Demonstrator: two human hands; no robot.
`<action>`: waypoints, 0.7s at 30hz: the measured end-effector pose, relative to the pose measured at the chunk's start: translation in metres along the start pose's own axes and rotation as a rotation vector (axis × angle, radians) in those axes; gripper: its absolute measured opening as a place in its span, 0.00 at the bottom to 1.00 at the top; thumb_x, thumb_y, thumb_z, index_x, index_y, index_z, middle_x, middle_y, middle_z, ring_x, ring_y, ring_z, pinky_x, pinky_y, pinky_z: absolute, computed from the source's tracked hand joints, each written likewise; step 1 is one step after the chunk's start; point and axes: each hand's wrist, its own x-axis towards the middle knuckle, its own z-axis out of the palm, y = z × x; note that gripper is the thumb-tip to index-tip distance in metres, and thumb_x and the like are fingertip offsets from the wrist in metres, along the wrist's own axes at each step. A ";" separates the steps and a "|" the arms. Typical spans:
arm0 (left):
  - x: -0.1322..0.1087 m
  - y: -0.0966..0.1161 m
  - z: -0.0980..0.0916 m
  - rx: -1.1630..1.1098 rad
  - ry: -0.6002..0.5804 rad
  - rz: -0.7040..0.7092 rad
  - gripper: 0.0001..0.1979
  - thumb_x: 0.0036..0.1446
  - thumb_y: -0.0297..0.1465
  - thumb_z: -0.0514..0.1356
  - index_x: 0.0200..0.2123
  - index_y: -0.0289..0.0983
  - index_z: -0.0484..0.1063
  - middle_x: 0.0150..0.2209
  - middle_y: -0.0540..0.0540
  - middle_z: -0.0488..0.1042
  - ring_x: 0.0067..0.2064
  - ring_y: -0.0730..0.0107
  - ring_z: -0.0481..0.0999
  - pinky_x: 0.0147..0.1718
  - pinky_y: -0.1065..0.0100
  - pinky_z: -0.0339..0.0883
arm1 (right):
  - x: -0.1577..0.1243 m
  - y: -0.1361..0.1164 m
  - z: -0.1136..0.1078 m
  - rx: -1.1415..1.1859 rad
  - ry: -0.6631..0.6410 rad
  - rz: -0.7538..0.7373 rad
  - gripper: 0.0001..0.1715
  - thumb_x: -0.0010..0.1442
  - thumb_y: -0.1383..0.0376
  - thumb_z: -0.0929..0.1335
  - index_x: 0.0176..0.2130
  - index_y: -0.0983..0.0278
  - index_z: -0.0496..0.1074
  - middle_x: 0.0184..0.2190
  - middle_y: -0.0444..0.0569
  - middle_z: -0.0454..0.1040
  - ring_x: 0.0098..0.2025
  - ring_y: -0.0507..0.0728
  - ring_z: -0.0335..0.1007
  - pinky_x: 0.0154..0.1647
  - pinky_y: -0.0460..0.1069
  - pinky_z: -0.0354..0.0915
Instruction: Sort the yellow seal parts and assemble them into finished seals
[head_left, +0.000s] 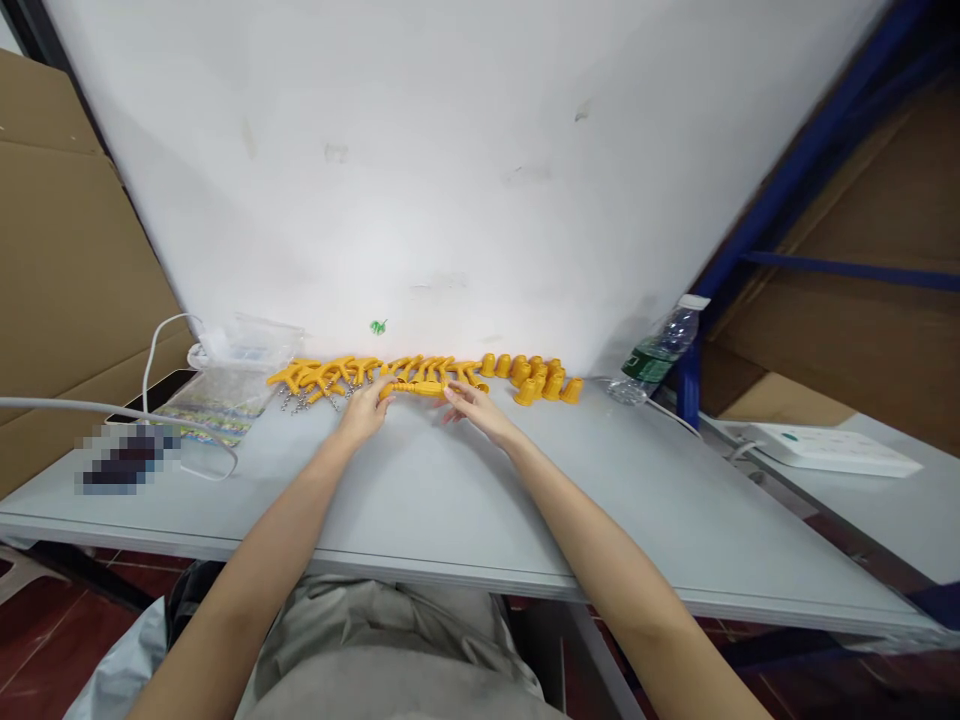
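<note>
A long yellow plastic piece (417, 388) lies on the grey table (450, 500) between my two hands. My left hand (365, 408) curls its fingers round the piece's left end. My right hand (472, 403) pinches its right end with fingers together. Behind them runs a row of yellow T-shaped parts (352, 372) with small metal chains. To the right stands a cluster of several yellow caps (538, 380). All of these sit against the white wall at the table's far edge.
A clear plastic bag and box (238, 362) sit at the left, with a phone (154, 392) and white cable (161, 335). A water bottle (660, 350) lies on its side at the right. A white power strip (825, 448) rests on a neighbouring table. Cardboard and a blue rack flank the scene.
</note>
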 end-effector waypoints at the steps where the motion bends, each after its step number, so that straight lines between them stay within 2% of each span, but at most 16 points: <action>1: 0.000 0.000 0.000 0.014 -0.001 -0.004 0.17 0.59 0.27 0.57 0.51 0.40 0.72 0.28 0.50 0.75 0.29 0.68 0.76 0.37 0.68 0.70 | 0.000 0.000 -0.001 0.011 0.000 -0.032 0.32 0.50 0.44 0.73 0.47 0.60 0.71 0.36 0.49 0.79 0.28 0.55 0.76 0.34 0.52 0.70; 3: 0.000 0.000 -0.001 0.022 -0.008 -0.012 0.17 0.59 0.28 0.57 0.52 0.40 0.71 0.26 0.51 0.74 0.27 0.69 0.75 0.37 0.68 0.70 | 0.000 0.000 -0.002 0.030 0.008 -0.081 0.35 0.46 0.46 0.76 0.48 0.59 0.69 0.34 0.46 0.79 0.27 0.55 0.75 0.35 0.52 0.71; 5: 0.000 0.000 0.000 0.010 -0.014 -0.013 0.17 0.60 0.28 0.56 0.52 0.40 0.71 0.25 0.53 0.73 0.25 0.70 0.75 0.36 0.68 0.70 | 0.000 0.001 -0.001 0.035 0.024 -0.097 0.32 0.46 0.43 0.74 0.42 0.61 0.70 0.28 0.45 0.78 0.24 0.55 0.74 0.32 0.51 0.69; 8: -0.001 0.000 0.001 -0.032 -0.014 -0.001 0.16 0.60 0.29 0.55 0.52 0.41 0.70 0.30 0.51 0.75 0.24 0.73 0.74 0.35 0.69 0.70 | 0.001 0.001 0.003 0.020 0.032 -0.075 0.33 0.48 0.36 0.69 0.34 0.62 0.68 0.22 0.45 0.76 0.20 0.54 0.71 0.27 0.50 0.66; 11: -0.001 0.002 0.003 -0.055 -0.010 0.015 0.16 0.61 0.32 0.55 0.52 0.40 0.70 0.33 0.49 0.76 0.25 0.72 0.75 0.34 0.69 0.71 | 0.002 0.001 0.004 0.000 0.052 -0.058 0.34 0.49 0.35 0.68 0.32 0.62 0.67 0.22 0.45 0.76 0.19 0.53 0.70 0.25 0.48 0.65; 14: -0.002 0.003 0.003 -0.036 0.005 0.022 0.17 0.61 0.36 0.57 0.51 0.38 0.70 0.34 0.47 0.76 0.27 0.70 0.76 0.34 0.68 0.70 | 0.004 0.003 0.002 -0.016 0.067 -0.063 0.33 0.51 0.37 0.69 0.37 0.63 0.71 0.27 0.48 0.79 0.21 0.53 0.72 0.27 0.49 0.67; 18: -0.002 0.004 0.003 -0.020 0.027 0.022 0.17 0.61 0.37 0.57 0.52 0.38 0.71 0.38 0.45 0.77 0.28 0.70 0.75 0.33 0.68 0.70 | 0.006 0.008 -0.003 -0.027 0.070 -0.108 0.35 0.52 0.43 0.71 0.51 0.62 0.71 0.33 0.49 0.80 0.27 0.55 0.75 0.34 0.52 0.71; 21: -0.002 0.004 0.003 -0.020 0.042 0.020 0.18 0.61 0.38 0.57 0.52 0.39 0.71 0.38 0.45 0.77 0.27 0.70 0.74 0.32 0.68 0.70 | 0.007 0.011 -0.004 -0.033 0.067 -0.142 0.36 0.52 0.46 0.73 0.54 0.62 0.70 0.35 0.48 0.79 0.29 0.55 0.76 0.39 0.54 0.72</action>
